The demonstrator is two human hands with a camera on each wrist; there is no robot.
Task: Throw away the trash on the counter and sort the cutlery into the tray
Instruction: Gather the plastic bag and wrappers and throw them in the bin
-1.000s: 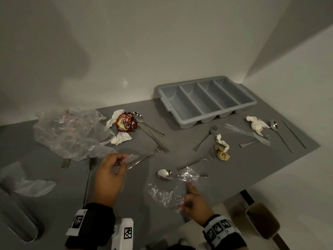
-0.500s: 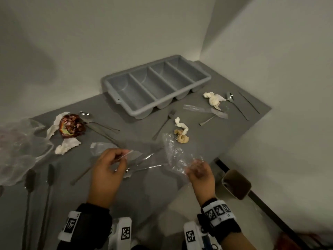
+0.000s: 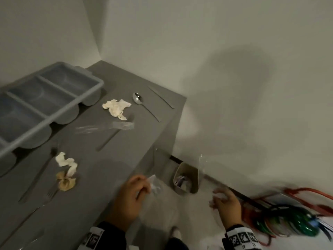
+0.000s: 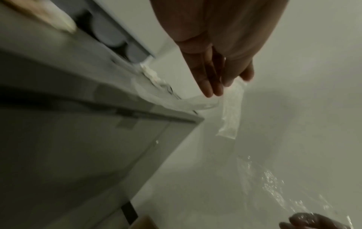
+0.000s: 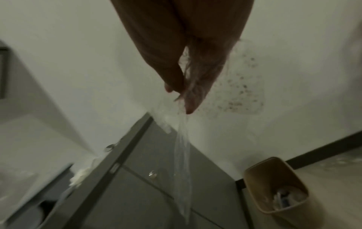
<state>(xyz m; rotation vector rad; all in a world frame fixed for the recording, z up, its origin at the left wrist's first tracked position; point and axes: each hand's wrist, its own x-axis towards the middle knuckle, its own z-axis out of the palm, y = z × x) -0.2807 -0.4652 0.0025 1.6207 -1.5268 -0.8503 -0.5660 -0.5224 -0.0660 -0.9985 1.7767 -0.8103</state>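
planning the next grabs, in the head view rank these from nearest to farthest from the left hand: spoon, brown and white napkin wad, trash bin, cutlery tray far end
From the left hand:
1. Trash bin, on the floor just to its right.
2. Brown and white napkin wad, on the counter to its left.
3. Spoon, far right part of the counter.
4. Cutlery tray far end, back by the wall corner.

You face plain white walls (image 3: 216, 42) meeting in a corner, a grey cabinet front (image 5: 137, 193) below, pale floor (image 3: 180, 210), dark baseboard (image 5: 323, 148), dim light, soft shadow.
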